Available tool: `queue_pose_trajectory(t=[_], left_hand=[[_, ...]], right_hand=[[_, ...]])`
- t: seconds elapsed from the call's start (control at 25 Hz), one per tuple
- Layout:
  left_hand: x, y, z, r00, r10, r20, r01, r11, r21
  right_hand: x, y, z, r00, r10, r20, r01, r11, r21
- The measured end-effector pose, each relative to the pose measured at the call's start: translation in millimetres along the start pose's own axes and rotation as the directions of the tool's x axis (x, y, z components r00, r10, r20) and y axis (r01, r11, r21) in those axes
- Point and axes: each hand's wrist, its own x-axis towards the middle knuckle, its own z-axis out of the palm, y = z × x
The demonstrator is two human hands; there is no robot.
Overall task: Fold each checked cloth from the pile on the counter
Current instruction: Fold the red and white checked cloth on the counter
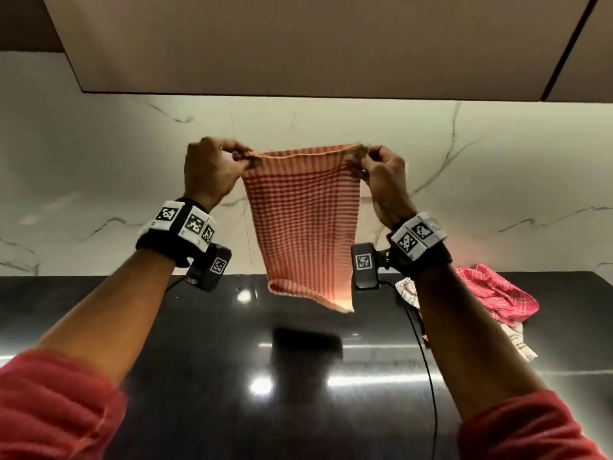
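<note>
An orange-and-white checked cloth (303, 224) hangs doubled over in the air above the black counter (205, 353). My left hand (209, 171) pinches its top left corner and my right hand (381, 174) pinches its top right corner, both raised at the same height. The cloth's lower edge hangs free just above the counter. The pile of checked cloths (491, 293), a pink-red one on top of white ones, lies crumpled on the counter at the right, partly hidden behind my right forearm.
A marble backsplash (99, 167) rises behind the counter, and a wall cabinet (298, 44) overhangs above my hands. A thin black cable (428, 366) runs from my right wrist down across the counter. Both wrists carry black bands with printed markers.
</note>
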Motion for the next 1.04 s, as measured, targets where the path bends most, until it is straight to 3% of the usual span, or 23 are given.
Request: queue_pose_trajectory(t=[0.16,0.28,0.36,0.44,0.56,0.64,0.68,0.72,0.76,0.88,0.96,1.04], left_hand=[[-32.8,8.3,-20.2,0.973,0.072,0.219,-0.027,0.979,-0.201],[-90.2,-5.2,-20.0,0.858,0.032,0.513,0.078,0.979,-0.191],[-139.1,-21.7,-8.8,0.717,0.001,0.697,0.095,0.99,-0.099],[-204.1,-35.0,12.8,0.572,-0.034,0.82,0.012,0.999,0.034],[-300.2,-49.8,46.6,0.319,-0.142,0.937,-0.023,0.987,0.157],[-342.9,-60.6,63.2,0.115,-0.231,0.966,0.004,0.973,0.232],[-353.1,-64.9,68.6,0.078,-0.264,0.961,0.029,0.965,0.262],[-356.2,-68.3,74.1,0.102,-0.299,0.949,0.066,0.954,0.294],[-354.1,-72.4,81.2,0.184,-0.332,0.925,0.091,0.943,0.321],[-335.7,-80.1,113.5,0.513,-0.376,0.772,0.131,0.923,0.362],[-319.7,-81.5,142.6,0.615,-0.385,0.688,0.246,0.923,0.296],[-305.0,-85.3,170.6,0.658,-0.383,0.648,0.314,0.922,0.227]], right_hand=[[-35.8,3.3,-22.9,0.999,-0.014,0.03,0.011,0.996,0.088],[-98.7,42.2,-51.9,0.996,0.071,0.058,-0.076,0.993,0.091],[-150.2,82.4,-73.6,0.981,0.182,0.065,-0.182,0.983,-0.009],[-209.8,126.5,-93.2,0.947,0.321,0.021,-0.313,0.934,-0.172],[-284.0,176.3,-113.3,0.84,0.542,0.018,-0.475,0.751,-0.458],[-307.8,195.2,-121.4,0.738,0.664,0.125,-0.403,0.581,-0.707],[-309.9,199.4,-122.3,0.71,0.685,0.164,-0.303,0.507,-0.807],[-306.0,202.2,-120.8,0.714,0.679,0.169,-0.218,0.445,-0.868],[-297.4,204.4,-116.0,0.742,0.651,0.162,-0.164,0.411,-0.897],[-259.1,214.4,-82.1,0.824,0.54,0.172,-0.084,0.417,-0.905],[-228.6,231.3,-52.8,0.829,0.52,0.205,-0.051,0.436,-0.898],[-198.4,252.4,-29.0,0.833,0.513,0.207,-0.039,0.428,-0.903]])
